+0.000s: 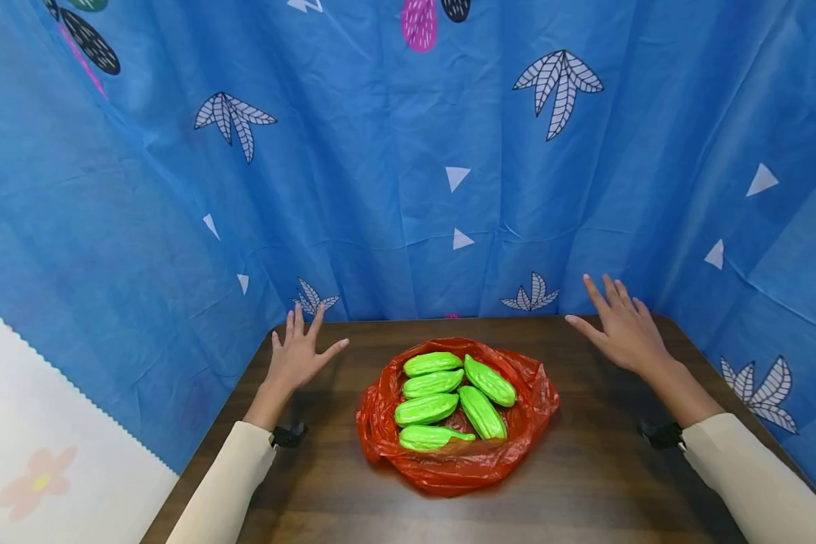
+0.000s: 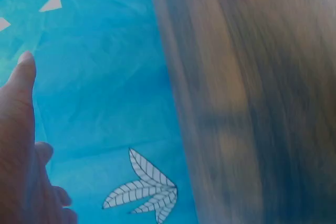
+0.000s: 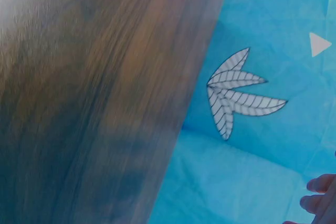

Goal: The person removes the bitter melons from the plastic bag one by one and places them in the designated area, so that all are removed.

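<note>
The left grip point(image 1: 295, 363) and right grip point(image 1: 627, 334) are empty, fingers spread. Between them on the desk point(image 1: 598, 453), the red plastic bag point(image 1: 459, 471) looks flimsy; the green gourds point(image 1: 426, 409) inside seem firm, likely best held mid-body.

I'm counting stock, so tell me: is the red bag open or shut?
Open: the bag is spread wide at the top, and six green vegetables show inside its rim.
</note>
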Demonstrator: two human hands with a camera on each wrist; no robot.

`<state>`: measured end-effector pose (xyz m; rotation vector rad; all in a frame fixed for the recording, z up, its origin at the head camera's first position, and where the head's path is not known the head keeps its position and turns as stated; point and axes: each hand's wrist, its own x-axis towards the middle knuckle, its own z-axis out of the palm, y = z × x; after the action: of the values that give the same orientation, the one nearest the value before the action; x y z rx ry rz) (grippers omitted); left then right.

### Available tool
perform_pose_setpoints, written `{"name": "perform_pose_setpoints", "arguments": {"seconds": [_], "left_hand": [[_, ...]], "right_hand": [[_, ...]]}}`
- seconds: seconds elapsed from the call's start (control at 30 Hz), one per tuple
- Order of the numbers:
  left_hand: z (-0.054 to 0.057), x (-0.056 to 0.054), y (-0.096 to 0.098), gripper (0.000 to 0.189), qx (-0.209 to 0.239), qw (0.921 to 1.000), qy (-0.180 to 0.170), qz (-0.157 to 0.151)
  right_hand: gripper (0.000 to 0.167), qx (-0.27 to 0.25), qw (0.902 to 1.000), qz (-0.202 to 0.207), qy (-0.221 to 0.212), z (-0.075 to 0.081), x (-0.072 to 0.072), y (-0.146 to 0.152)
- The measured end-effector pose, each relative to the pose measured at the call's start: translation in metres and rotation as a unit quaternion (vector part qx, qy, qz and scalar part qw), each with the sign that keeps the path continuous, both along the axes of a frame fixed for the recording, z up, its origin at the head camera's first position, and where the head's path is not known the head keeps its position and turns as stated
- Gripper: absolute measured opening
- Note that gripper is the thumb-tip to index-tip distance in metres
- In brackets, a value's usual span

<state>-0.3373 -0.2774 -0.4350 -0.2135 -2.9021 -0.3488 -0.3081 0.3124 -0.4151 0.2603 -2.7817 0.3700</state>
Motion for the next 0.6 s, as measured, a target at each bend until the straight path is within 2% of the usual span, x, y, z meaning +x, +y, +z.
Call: {"name": "perform_pose_setpoints", "arguments": {"seconds": [0.13,0.33,0.47,0.6], "left_hand": [[0.002,0.013,0.008,0.097,0.046,0.9980,-0.041,-0.015],[-0.001,0.033,0.026,0.096,0.079,0.9938,-0.068,-0.038],[-0.006,0.046,0.036,0.094,0.113,0.9873,-0.102,-0.045],[-0.014,0.052,0.045,0.085,0.159,0.9795,-0.111,-0.054]], "right_hand": [[0.090,-0.026,0.9995,0.015,0.007,0.004,0.009,-0.005],[0.083,-0.068,0.9962,0.043,0.033,0.005,0.025,-0.015],[0.078,-0.081,0.9945,0.051,0.044,0.004,0.035,-0.025],[0.065,-0.085,0.9942,0.054,0.040,0.003,0.044,-0.036]]}}
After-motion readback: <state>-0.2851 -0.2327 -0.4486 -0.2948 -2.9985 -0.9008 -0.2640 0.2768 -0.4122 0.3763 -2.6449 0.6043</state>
